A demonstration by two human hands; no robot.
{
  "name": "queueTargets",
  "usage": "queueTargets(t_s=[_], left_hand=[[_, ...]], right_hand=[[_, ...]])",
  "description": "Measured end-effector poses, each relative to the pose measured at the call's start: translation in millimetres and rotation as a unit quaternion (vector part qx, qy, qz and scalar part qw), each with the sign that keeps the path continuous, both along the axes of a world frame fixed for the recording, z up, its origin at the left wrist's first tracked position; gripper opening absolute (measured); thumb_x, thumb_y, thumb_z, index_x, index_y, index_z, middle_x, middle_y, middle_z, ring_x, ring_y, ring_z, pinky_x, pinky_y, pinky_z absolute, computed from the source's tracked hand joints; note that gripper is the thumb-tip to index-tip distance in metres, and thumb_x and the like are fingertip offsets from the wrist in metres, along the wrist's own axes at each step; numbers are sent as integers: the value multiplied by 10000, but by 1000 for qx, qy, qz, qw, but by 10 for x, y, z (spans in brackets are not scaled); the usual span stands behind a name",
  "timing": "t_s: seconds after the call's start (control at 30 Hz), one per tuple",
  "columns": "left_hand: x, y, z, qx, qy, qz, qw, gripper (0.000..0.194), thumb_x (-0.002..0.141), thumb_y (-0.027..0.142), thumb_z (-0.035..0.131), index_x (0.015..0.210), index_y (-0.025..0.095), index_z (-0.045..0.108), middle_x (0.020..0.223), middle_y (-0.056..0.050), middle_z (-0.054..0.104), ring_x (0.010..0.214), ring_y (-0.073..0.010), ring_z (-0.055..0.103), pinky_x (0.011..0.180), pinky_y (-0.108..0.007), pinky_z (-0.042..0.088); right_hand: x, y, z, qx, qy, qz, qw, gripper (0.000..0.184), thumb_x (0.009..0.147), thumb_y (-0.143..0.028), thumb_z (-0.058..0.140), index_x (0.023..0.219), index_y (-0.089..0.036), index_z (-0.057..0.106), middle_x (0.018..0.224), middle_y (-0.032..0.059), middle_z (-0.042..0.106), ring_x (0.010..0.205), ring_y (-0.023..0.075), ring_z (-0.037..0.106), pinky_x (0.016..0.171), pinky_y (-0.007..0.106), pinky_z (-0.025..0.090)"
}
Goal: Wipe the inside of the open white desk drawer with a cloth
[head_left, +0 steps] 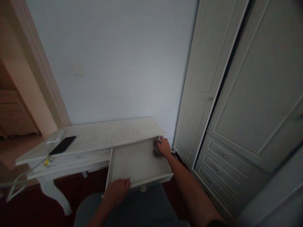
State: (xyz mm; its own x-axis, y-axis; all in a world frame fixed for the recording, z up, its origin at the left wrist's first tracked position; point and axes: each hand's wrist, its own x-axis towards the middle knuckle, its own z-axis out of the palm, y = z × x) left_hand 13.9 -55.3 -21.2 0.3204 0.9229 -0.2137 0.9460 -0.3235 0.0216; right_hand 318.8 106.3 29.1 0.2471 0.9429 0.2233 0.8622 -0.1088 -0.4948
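Observation:
A white drawer [132,164] is pulled out of the white table [113,134] toward me, and its bottom looks bare apart from what my right hand has there. My left hand [117,190] grips the top edge of the drawer's front near its left corner, fingers curled over it. At the drawer's back right corner, my right hand [164,146] is closed around a crumpled grey-brown cloth [156,149]. Part of the cloth hangs down against the inner right side wall. The fingertips of my right hand are partly hidden by the cloth.
A black phone [62,145] and a white device [56,137] lie at the table's left end. A cable with a yellow tag [46,162] hangs in front. A white wardrobe [201,94] stands at right, a doorway at left. My legs are under the drawer.

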Motion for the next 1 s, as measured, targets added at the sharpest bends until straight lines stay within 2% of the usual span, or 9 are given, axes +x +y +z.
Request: queueTargets(t_s=[0.13,0.27,0.43,0.7,0.77,0.9,1.0], left_hand=[[-2,-1,-5,3,30,-14,999,534,1003,192,272,1432,168,588,1299,-217,726,1174,-327,702,961,-502,555],[8,-9,19,3,14,6,1000,509,1042,304,273,1386,177,625,1258,-209,742,1154,-323,711,971,-502,546],[35,-5,58,-2,2,31,1000,551,1053,435,257,1284,179,686,1173,-195,774,1111,-311,733,951,-460,549],[90,-41,149,6,1,43,999,621,1058,334,154,1204,153,730,1176,-201,781,1118,-318,738,963,-477,547],[100,-50,168,7,0,43,999,616,1058,340,158,1234,159,721,1180,-192,782,1126,-315,737,964,-474,549],[101,-52,173,7,-6,51,999,702,1068,365,87,1167,158,750,1129,-191,795,1083,-311,754,941,-469,559],[85,-48,157,7,-7,48,999,636,1070,391,155,1231,176,731,1161,-191,787,1094,-310,748,936,-463,559]], right_hand=[[-73,214,61,-11,4,-27,1000,402,1004,-429,555,1367,-261,584,1268,121,618,1127,261,644,879,330,475],[-96,138,18,-15,-4,-34,999,425,1015,-444,537,1410,-287,537,1325,124,583,1169,273,626,899,358,482],[-95,67,9,-37,1,-33,999,472,999,-468,555,1434,-292,507,1282,121,591,1123,290,652,872,386,498],[-174,-34,-17,-14,-13,-37,999,526,968,-417,601,1467,-309,473,1337,129,544,1213,314,591,915,412,481],[-171,-44,-32,-12,-12,-36,999,531,963,-423,604,1468,-317,476,1332,123,544,1205,312,594,901,405,484],[-143,-47,-32,-13,-3,-37,999,520,964,-442,592,1459,-325,486,1277,104,568,1151,294,623,866,381,488],[-133,-56,-17,-14,3,-39,999,518,968,-446,580,1461,-320,485,1260,99,576,1131,284,634,860,371,486]])
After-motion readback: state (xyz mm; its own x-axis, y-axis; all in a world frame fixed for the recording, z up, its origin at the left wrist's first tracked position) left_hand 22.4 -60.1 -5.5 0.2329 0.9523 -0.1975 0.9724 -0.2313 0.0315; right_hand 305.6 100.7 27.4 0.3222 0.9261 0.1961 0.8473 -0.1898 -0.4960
